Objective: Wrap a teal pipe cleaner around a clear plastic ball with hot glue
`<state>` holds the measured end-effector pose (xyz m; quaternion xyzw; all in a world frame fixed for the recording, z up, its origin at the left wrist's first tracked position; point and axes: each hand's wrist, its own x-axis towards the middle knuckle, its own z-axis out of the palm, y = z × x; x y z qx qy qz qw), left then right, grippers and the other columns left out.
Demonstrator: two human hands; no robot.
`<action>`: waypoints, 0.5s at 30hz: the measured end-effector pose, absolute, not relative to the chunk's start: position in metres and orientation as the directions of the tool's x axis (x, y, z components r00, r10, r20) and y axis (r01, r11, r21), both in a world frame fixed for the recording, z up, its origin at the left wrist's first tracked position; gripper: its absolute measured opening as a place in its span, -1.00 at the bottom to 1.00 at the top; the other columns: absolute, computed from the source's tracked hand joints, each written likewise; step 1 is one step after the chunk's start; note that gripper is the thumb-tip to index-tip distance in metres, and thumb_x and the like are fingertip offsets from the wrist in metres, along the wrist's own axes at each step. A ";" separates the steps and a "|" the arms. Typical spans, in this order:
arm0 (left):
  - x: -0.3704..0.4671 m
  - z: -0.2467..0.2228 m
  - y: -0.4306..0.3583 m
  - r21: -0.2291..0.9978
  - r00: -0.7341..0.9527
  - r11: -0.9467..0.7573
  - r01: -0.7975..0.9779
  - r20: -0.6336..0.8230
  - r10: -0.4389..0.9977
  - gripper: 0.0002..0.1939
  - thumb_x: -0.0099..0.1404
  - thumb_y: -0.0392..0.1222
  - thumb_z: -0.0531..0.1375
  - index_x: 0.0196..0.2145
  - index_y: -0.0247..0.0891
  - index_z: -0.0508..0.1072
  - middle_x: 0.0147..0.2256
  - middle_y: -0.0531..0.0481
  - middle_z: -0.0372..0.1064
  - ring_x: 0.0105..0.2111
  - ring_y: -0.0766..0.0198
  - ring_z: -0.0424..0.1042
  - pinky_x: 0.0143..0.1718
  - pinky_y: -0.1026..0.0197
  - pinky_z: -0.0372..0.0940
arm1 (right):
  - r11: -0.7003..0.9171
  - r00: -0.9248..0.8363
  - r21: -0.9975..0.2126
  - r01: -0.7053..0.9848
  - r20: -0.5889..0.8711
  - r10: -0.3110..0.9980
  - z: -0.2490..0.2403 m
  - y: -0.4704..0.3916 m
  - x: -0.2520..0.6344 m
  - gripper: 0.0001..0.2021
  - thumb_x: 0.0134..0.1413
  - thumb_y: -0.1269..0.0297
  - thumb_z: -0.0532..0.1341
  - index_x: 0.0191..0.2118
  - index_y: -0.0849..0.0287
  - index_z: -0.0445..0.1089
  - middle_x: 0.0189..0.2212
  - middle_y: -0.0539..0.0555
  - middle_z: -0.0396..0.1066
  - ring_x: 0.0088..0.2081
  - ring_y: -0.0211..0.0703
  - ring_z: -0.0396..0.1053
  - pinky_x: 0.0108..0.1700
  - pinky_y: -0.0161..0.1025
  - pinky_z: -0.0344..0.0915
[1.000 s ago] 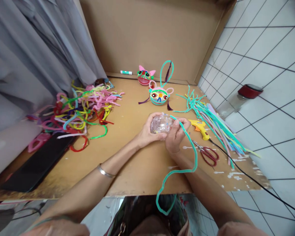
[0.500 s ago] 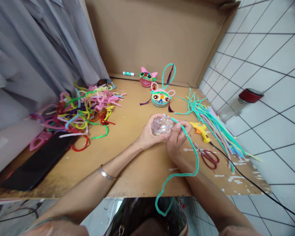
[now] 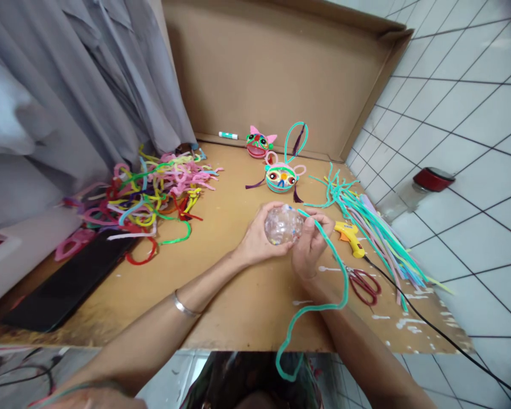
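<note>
Transparent ball has glue gun and scissors nearby.

Soft, bright light glints on the clear ball; outer edges stretch.

Glossy plastic is shown by the ball, matt fuzz by the pipe cleaner. The surface is faced in smooth, wood-like board — scuffed along its edge. The curtain is made of matt cloth, the panel of cardboard.
</note>
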<state>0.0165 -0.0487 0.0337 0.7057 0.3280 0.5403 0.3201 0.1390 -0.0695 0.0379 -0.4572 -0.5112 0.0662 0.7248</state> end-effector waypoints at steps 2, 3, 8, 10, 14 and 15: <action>0.016 0.034 -0.049 0.784 0.216 -0.604 0.143 0.571 0.792 -0.20 -0.04 -0.06 0.42 0.13 -0.16 0.25 0.11 -0.17 0.34 0.12 -0.05 0.37 0.23 -0.12 0.26 | 0.603 0.434 -0.701 0.380 0.711 0.553 0.039 -0.070 0.140 -0.90 0.35 0.20 0.05 -0.20 0.06 0.22 -0.16 0.05 0.33 -0.10 -0.17 0.36 0.00 -0.10 0.34; 0.016 0.034 -0.048 0.776 0.222 -0.613 0.150 0.578 0.785 -0.21 -0.04 -0.07 0.42 0.14 -0.16 0.26 0.12 -0.17 0.33 0.13 -0.06 0.37 0.24 -0.12 0.25 | 0.618 0.418 -0.685 0.385 0.727 0.545 0.039 -0.070 0.141 -0.91 0.35 0.21 0.06 -0.20 0.07 0.23 -0.16 0.05 0.33 -0.09 -0.18 0.36 0.01 -0.11 0.33; 0.015 0.031 -0.045 0.736 0.218 -0.656 0.168 0.622 0.752 -0.18 -0.04 -0.08 0.41 0.16 -0.17 0.24 0.13 -0.19 0.32 0.14 -0.07 0.37 0.24 -0.15 0.25 | 0.623 0.381 -0.665 0.413 0.747 0.545 0.037 -0.066 0.146 -0.92 0.34 0.24 0.08 -0.21 0.07 0.26 -0.17 0.03 0.33 -0.08 -0.17 0.36 0.03 -0.10 0.32; 0.015 0.030 -0.043 0.721 0.224 -0.669 0.182 0.632 0.742 -0.16 -0.05 -0.10 0.42 0.18 -0.16 0.23 0.13 -0.19 0.32 0.14 -0.08 0.36 0.25 -0.16 0.25 | 0.621 0.358 -0.649 0.440 0.761 0.541 0.037 -0.065 0.148 -0.93 0.33 0.25 0.09 -0.21 0.07 0.28 -0.18 0.02 0.34 -0.08 -0.16 0.36 0.03 -0.08 0.32; 0.014 0.028 -0.042 0.696 0.232 -0.695 0.178 0.657 0.717 -0.16 -0.06 -0.13 0.41 0.18 -0.13 0.23 0.14 -0.19 0.31 0.16 -0.10 0.34 0.25 -0.19 0.24 | 0.629 0.277 -0.590 0.507 0.802 0.529 0.040 -0.067 0.150 -0.93 0.32 0.31 0.11 -0.22 0.06 0.32 -0.23 0.01 0.36 -0.11 -0.16 0.36 0.01 -0.09 0.32; 0.014 0.027 -0.042 0.688 0.230 -0.705 0.171 0.668 0.708 -0.17 -0.05 -0.13 0.41 0.18 -0.13 0.23 0.14 -0.19 0.30 0.16 -0.10 0.34 0.25 -0.20 0.24 | 0.625 0.264 -0.581 0.521 0.806 0.530 0.042 -0.068 0.150 -0.92 0.32 0.32 0.11 -0.22 0.06 0.33 -0.24 0.01 0.36 -0.12 -0.16 0.36 0.00 -0.09 0.32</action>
